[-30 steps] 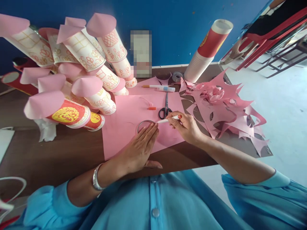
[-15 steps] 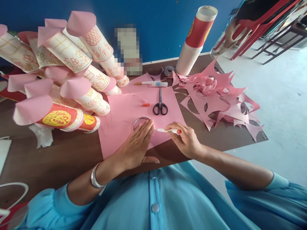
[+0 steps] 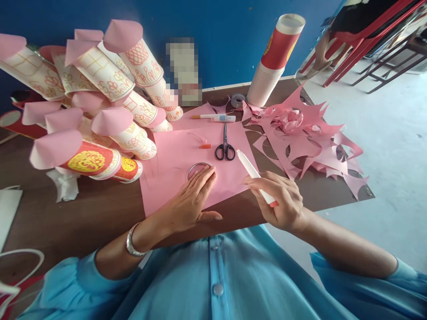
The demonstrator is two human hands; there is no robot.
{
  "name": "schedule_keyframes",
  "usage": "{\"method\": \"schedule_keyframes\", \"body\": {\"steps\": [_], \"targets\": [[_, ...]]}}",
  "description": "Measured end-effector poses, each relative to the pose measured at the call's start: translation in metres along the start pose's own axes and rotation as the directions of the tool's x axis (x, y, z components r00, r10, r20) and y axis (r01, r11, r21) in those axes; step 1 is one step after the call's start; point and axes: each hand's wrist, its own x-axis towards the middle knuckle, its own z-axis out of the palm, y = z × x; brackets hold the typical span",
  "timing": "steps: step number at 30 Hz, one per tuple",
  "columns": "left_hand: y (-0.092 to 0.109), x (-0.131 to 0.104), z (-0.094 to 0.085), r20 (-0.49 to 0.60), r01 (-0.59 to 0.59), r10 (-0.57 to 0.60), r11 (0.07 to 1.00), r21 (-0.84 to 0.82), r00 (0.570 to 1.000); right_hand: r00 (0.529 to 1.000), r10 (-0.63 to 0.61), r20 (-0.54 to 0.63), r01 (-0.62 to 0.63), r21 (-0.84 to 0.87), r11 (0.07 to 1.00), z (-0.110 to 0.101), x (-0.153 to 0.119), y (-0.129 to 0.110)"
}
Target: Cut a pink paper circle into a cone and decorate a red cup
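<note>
- Crowding the left of the frame, a cluster of cup towers (image 3: 106, 75) with pink cone tops, some white with drawn flowers, some red and gold.
- Just below, on the brown tabletop (image 3: 43, 213), crumpled white paper (image 3: 68, 184).
- At centre, left hand (image 3: 187, 202) laid flat, fingers nearly together, thumb spread, covering part of a thin ring (image 3: 191, 168) on the pink sheet (image 3: 170, 151).
- Above the ring, a small orange cap (image 3: 206, 146); farther up, a brown-tipped marker (image 3: 197, 117) touching or just beside a small white tube (image 3: 224, 118).
- Slightly right, scissors (image 3: 225, 146), black handles towards the bottom of the frame.
- Behind, a roll of tape (image 3: 237, 100).
- Right of centre, right hand (image 3: 280, 198) closed around a white pen (image 3: 249, 165), orange tip slanting to the upper left; contact with the sheet hard to tell.
- Beyond, a tilted stack of cups (image 3: 267, 80), red band near the top.
- Farther right, a heap of cut pink scraps (image 3: 307, 144).
- Upper right, a red chair (image 3: 358, 40).
</note>
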Motion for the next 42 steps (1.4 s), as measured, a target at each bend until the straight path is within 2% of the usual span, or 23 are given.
{"method": "schedule_keyframes", "body": {"steps": [3, 6, 13, 16, 24, 28, 31, 34, 36, 37, 39, 42], "targets": [[0.002, -0.001, -0.005, -0.007, 0.032, -0.032, 0.998, -0.060, 0.999, 0.983, -0.170, 0.064, 0.177, -0.134, 0.975, 0.003, 0.004, 0.005], [0.006, -0.002, -0.008, -0.046, 0.002, -0.007, 0.995, -0.100, 0.999, 0.971, -0.216, 0.100, 0.231, -0.185, 0.955, 0.007, 0.005, 0.006], [0.008, -0.002, -0.009, -0.081, -0.017, 0.002, 0.983, -0.185, 0.997, 0.970, -0.194, 0.144, 0.221, -0.203, 0.954, 0.004, 0.000, 0.006], [0.007, -0.001, -0.011, -0.129, -0.028, -0.001, 0.974, -0.224, 0.992, 0.967, -0.195, 0.164, 0.228, -0.209, 0.951, 0.005, -0.002, 0.005], [0.005, 0.000, -0.014, -0.198, 0.062, -0.127, 0.950, -0.307, 0.972, 0.968, -0.136, 0.212, 0.186, -0.237, 0.953, 0.007, -0.013, 0.006], [0.004, 0.000, -0.014, -0.294, 0.053, -0.166, 0.932, -0.358, 0.941, 0.960, -0.184, 0.210, 0.230, -0.224, 0.947, 0.006, -0.012, 0.006], [0.003, 0.000, -0.017, -0.329, 0.023, -0.207, 0.874, -0.486, 0.921, 0.964, -0.192, 0.185, 0.233, -0.230, 0.945, 0.005, -0.011, 0.005], [-0.001, 0.000, -0.027, -0.361, 0.023, -0.293, 0.802, -0.597, 0.885, 0.966, -0.189, 0.175, 0.227, -0.235, 0.945, 0.004, -0.010, 0.005], [-0.008, -0.001, -0.037, -0.399, 0.049, -0.347, 0.803, -0.595, 0.849, 0.964, -0.197, 0.179, 0.236, -0.230, 0.944, 0.003, -0.009, 0.005], [-0.012, -0.002, -0.043, -0.395, 0.081, -0.360, 0.817, -0.571, 0.845, 0.963, -0.203, 0.179, 0.241, -0.225, 0.944, 0.002, -0.008, 0.005], [-0.020, -0.003, -0.055, -0.330, 0.173, -0.362, 0.858, -0.484, 0.872, 0.962, -0.214, 0.172, 0.248, -0.218, 0.944, 0.001, -0.008, 0.005], [-0.030, -0.002, -0.068, -0.217, 0.204, -0.279, 0.927, -0.314, 0.935, 0.966, -0.218, 0.143, 0.244, -0.203, 0.948, 0.001, -0.008, 0.006]]}}
